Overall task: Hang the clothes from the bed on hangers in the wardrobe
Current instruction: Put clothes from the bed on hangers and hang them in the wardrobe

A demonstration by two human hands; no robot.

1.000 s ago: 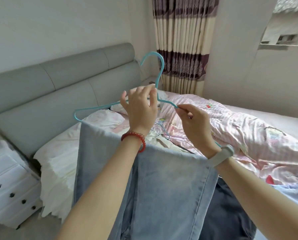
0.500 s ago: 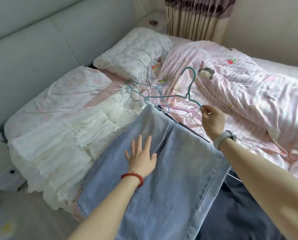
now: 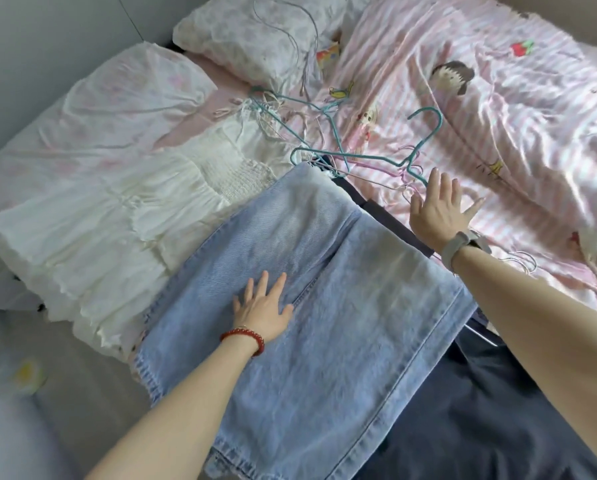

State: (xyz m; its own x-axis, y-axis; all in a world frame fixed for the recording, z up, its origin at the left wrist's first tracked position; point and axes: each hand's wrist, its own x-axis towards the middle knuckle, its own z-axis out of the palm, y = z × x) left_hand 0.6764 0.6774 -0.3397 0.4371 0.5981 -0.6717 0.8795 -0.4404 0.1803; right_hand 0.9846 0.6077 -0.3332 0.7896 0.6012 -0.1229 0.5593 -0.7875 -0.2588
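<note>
- Lying flat across the near edge of the bed, the light blue jeans (image 3: pixel 311 306) are spreading out folded over a teal hanger (image 3: pixel 394 157), whose hook is pointing up toward the pink striped duvet (image 3: pixel 498 98).
- You are resting your left hand (image 3: pixel 264 310) palm down on the jeans, fingers straight and spread, gripping nothing; a red bead bracelet (image 3: pixel 243 336) is sitting on that wrist.
- You are holding your right hand (image 3: pixel 437 209) open too, fingers straight and fanned, over the duvet just beyond the far edge of the jeans; whether it is pressing on the bedding or hovering above it, I cannot tell.
- Your right fingertips (image 3: pixel 434 174) are lying just beside the hanger's sloping arm, near it but not curling round it.
- A pale watch (image 3: pixel 458 249) is sitting on your right wrist.
- A dark navy garment (image 3: pixel 480 410) is lying under the jeans and showing out to the right of them.
- A white ruffled dress (image 3: pixel 117 220) is lying to the left of the jeans, touching their edge, its straps reaching up toward a tangle of spare wire hangers (image 3: pixel 290 109).
- Those spare hangers, teal, pink and pale, are lying loose between the dress and the duvet, some reaching up onto the far pillow (image 3: pixel 248 32).
- A second pillow (image 3: pixel 99 109) is lying at the left, near the grey headboard (image 3: pixel 30 46).
</note>
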